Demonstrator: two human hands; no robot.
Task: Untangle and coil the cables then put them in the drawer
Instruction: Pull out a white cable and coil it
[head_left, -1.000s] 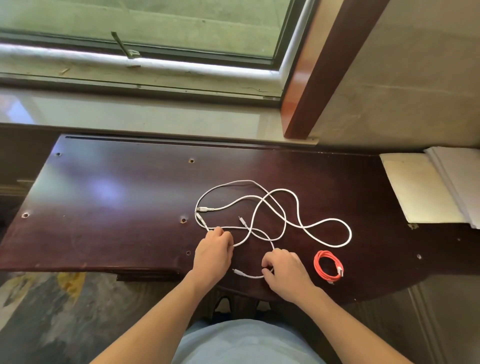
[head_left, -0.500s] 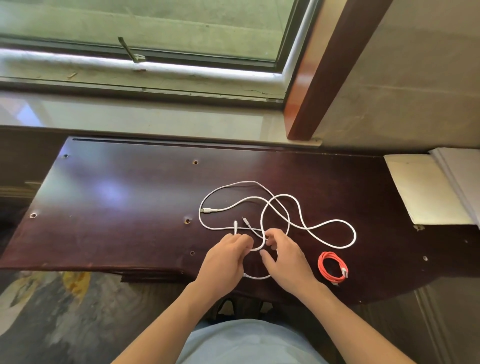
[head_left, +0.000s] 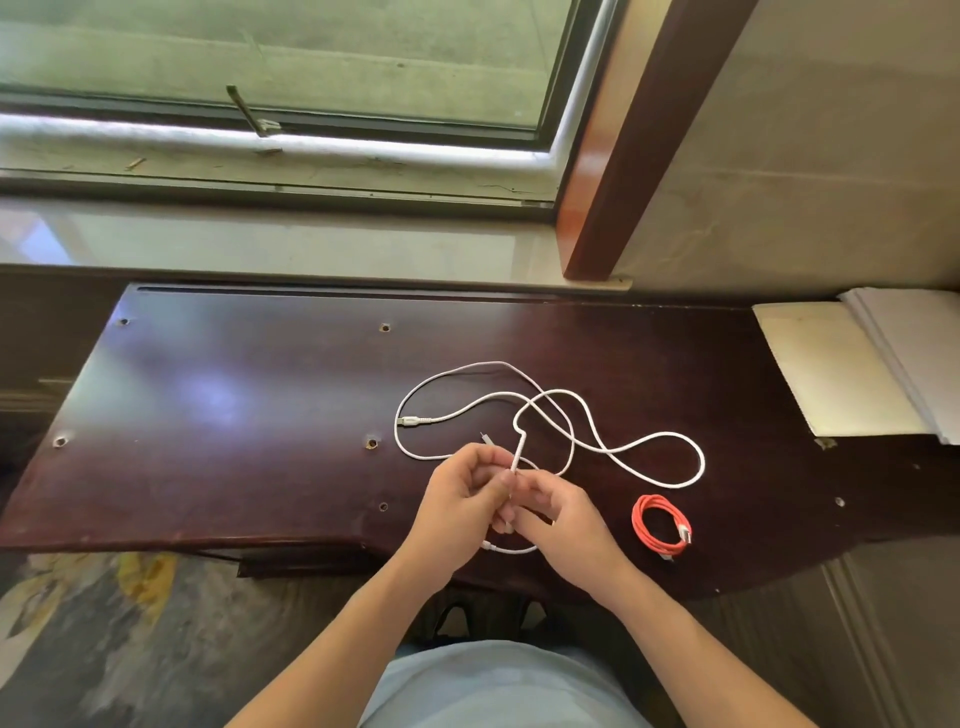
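A white cable (head_left: 571, 415) loops over the dark reddish-brown desk (head_left: 234, 415) at frame centre. An orange-red coiled cable (head_left: 660, 525) lies lower right (with a pale connector). Cream boards (head_left: 831, 369) sit at right.

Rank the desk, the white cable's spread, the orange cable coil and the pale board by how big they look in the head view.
1. Desk, by far the largest.
2. Pale board, cut off at the frame edge, so unsure against the next.
3. White cable, loosely spread out.
4. Orange cable, a tight coil, smallest.

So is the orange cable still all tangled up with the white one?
No, the orange cable lies coiled by itself, apart from the white cable.
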